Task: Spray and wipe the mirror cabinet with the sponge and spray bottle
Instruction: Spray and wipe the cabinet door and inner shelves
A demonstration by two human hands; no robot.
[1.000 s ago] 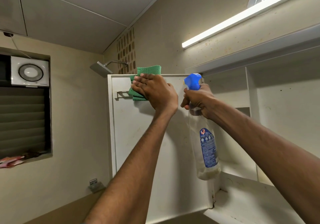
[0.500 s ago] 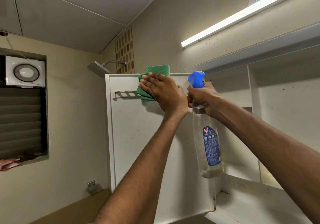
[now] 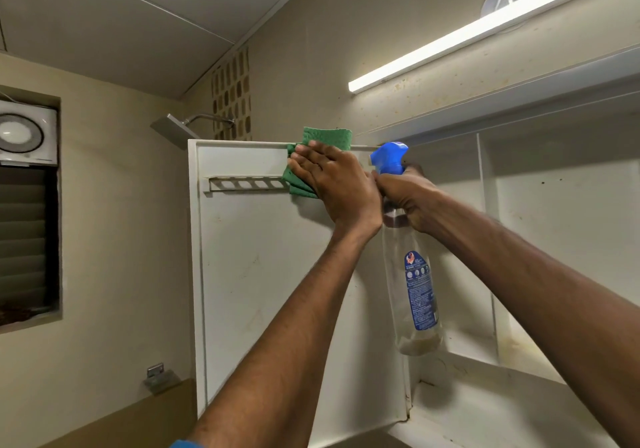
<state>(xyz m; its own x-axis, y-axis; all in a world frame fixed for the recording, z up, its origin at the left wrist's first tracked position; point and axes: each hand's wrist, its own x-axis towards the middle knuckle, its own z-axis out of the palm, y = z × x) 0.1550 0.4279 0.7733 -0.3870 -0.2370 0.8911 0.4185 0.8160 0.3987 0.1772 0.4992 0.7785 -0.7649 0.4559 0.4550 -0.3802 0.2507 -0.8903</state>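
Change: both hands and the green sponge sit further right along the top of the open door than a second ago, and the left hand now touches the right.
Mirror cabinet (image 3: 554,240): white, open, filling the right of the scene; an upright divider splits its inside, with a shelf below.
Cabinet door (image 3: 263,274): swung out to the left, its white inner face toward the camera, marked with faint smudges; a slotted metal rail (image 3: 246,183) runs across its upper part.
Light bar (image 3: 485,28): lit, slanting along the wall above the cabinet.
Window (image 3: 24,240): louvred, far left, with a white exhaust fan (image 3: 24,136) above it.
Shower head (image 3: 175,131): on the far wall, just left of the door's top corner.
Spray bottle (image 3: 415,292): clear with a blue label and blue trigger head, hanging upright between the door's hinge edge and the cabinet opening.
Right hand (image 3: 405,202): fingers curled round the bottle's neck under the trigger head, gripping it.
Left hand (image 3: 332,184): fingers straight and flat, pressing the sponge against the door.
Sponge (image 3: 325,138): green, at the door's upper right, its top edge poking above the door, its lower part over the rail's right end.
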